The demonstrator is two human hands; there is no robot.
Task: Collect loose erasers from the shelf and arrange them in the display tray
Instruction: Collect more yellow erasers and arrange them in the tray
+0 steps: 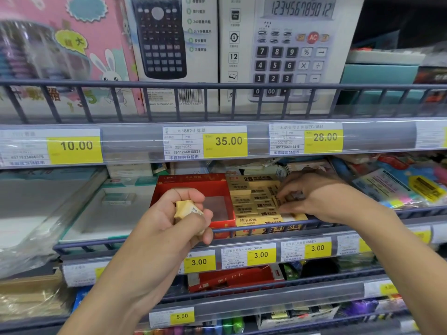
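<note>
Yellow tray (266,229) holds packed erasers (251,204); red tray (193,183) seemingly empty

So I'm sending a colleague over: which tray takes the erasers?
Find the 35.00 price tag. Directly beneath it, two trays stand side by side behind the shelf rail. The yellow tray, right of the red tray, is packed with cream erasers.

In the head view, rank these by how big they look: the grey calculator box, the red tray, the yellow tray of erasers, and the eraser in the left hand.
1. Grey calculator box, clearly largest.
2. Red tray and yellow tray: look about alike, and hands cover part of each, so unranked.
3. Eraser in the left hand, smallest, though nearest the camera.
</note>
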